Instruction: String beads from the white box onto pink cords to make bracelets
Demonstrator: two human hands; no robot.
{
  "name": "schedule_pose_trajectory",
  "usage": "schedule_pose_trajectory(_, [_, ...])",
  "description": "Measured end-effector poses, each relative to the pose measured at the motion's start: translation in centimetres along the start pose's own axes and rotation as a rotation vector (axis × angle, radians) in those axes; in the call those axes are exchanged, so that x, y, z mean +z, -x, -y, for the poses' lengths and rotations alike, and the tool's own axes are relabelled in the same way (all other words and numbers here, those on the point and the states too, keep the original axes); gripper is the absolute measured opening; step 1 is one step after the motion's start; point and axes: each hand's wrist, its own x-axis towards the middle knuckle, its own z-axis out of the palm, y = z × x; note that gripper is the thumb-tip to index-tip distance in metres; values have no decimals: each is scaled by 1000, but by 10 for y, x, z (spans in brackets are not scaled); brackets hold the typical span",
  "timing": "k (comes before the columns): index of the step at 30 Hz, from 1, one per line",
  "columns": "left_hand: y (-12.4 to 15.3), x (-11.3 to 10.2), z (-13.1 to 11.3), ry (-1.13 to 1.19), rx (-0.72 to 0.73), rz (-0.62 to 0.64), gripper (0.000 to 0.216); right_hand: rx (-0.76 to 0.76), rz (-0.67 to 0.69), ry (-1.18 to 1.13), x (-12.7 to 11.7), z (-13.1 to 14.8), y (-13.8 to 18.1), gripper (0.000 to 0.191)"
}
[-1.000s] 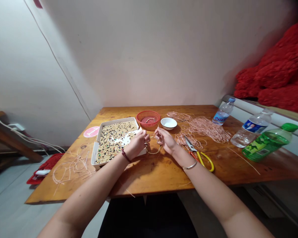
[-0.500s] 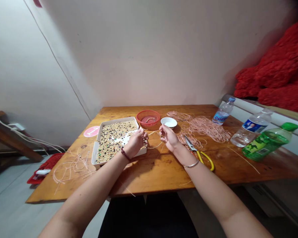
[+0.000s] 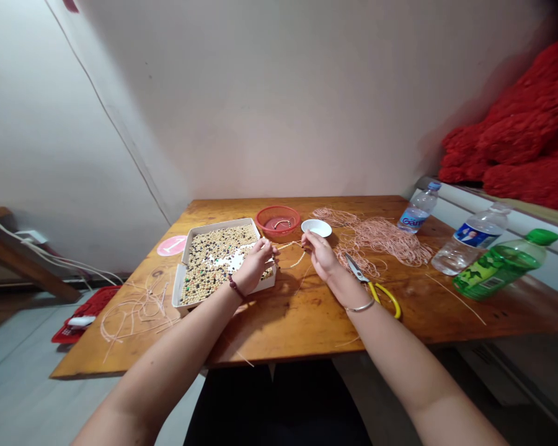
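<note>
A thin string of pale beads (image 3: 298, 260) runs between my two hands above the table. My left hand (image 3: 259, 260), with a dark bead bracelet on its wrist, is closed on one end over the right edge of a white box (image 3: 184, 260). Loose beads (image 3: 209, 266), mostly cream with dark and a few green ones, fill the box around a bare white patch. My right hand (image 3: 320, 253), wearing a silver bangle, pinches the string's other end just in front of a small white bowl (image 3: 317, 227). A loose cord tail hangs below it.
Behind the hands stands a red mesh basket (image 3: 278, 220) with a short beaded piece inside. Tangled pink cord (image 3: 384, 240) and yellow-handled scissors (image 3: 385, 300) lie to the right. Farther right are two clear bottles (image 3: 469, 238) and a green one (image 3: 504, 265). More cord (image 3: 137, 310) lies left.
The beaded string between my hands hangs in a shorter, shallower loop than before. My right hand has turned slightly and its fingers are drawn closer together. The left hand shifted barely.
</note>
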Motion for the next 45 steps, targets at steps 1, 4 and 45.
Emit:
schedule_pose_trajectory(1, [0,-1,0,-32,24,-20,31,13,-2,5,-1,0,-1,33])
schedule_pose_trajectory(4, [0,-1,-2,-65,80,-55,29,154,93,-82,-4,3,0,31])
schedule_pose_trajectory(45, [2,8,-5,-445,422,-182,25,-234,509,746,9,-13,19,24])
